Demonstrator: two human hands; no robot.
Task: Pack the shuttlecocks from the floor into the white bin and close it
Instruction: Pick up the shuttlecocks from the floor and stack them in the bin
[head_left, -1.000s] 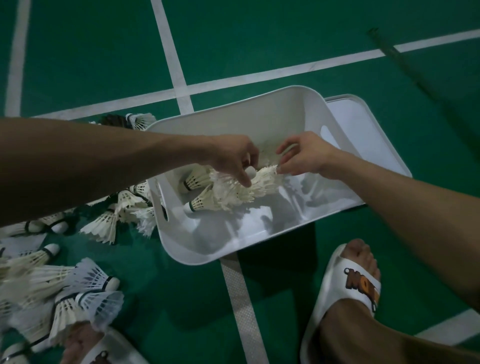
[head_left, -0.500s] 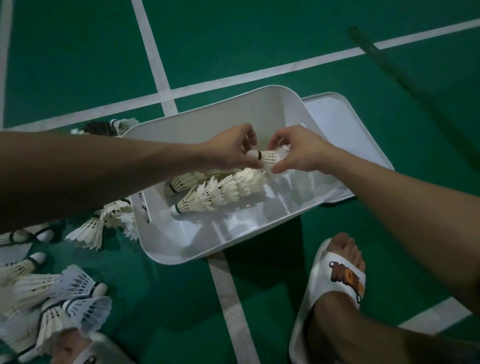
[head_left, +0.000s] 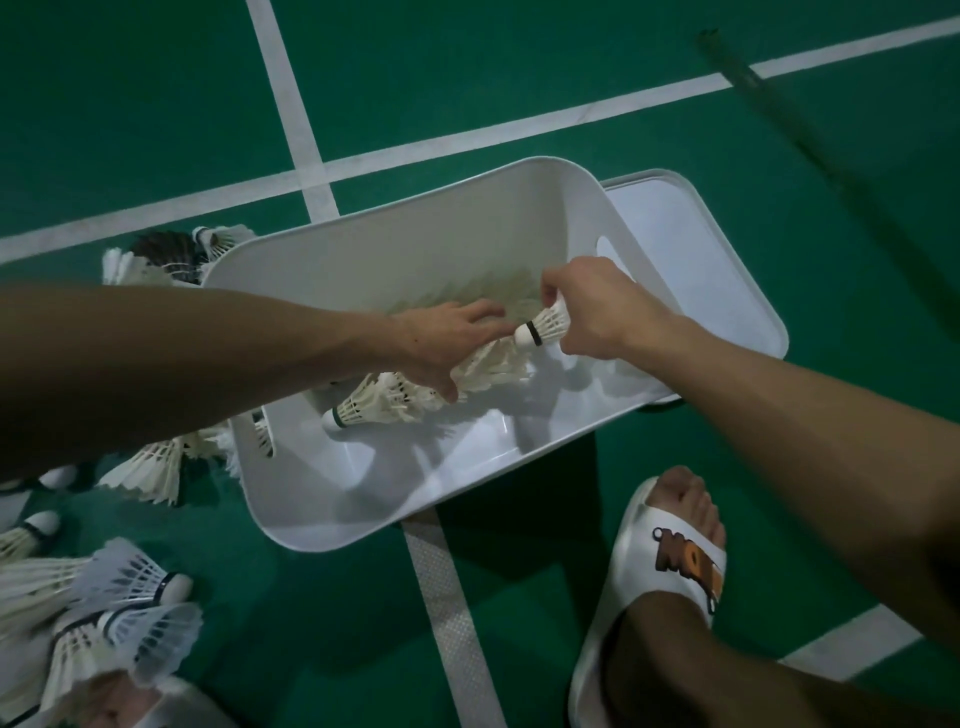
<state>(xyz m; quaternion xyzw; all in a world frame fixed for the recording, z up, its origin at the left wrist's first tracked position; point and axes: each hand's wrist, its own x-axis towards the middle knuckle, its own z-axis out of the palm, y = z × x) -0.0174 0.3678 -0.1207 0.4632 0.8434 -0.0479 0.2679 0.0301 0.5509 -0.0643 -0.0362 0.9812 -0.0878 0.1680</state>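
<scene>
Lower right of the frame, white slide sandal (head_left: 670, 527), brown-and-orange cartoon lettering across its strap, first letters reading "MO", the rest curving out of sight, no other legible text.

Head view dim, underexposed; green floor (head_left: 130, 104) darker toward the right edge. White bin (head_left: 415, 249) is the brightest patch, no blown glare. Light from above: soft overlapping shadows on the bin base, dark shadow below it. Court lines (head_left: 291, 104) bow slightly, wide-angle. Shuttlecocks (head_left: 130, 582) lower left soft, left forearm (head_left: 156, 374) murky
</scene>
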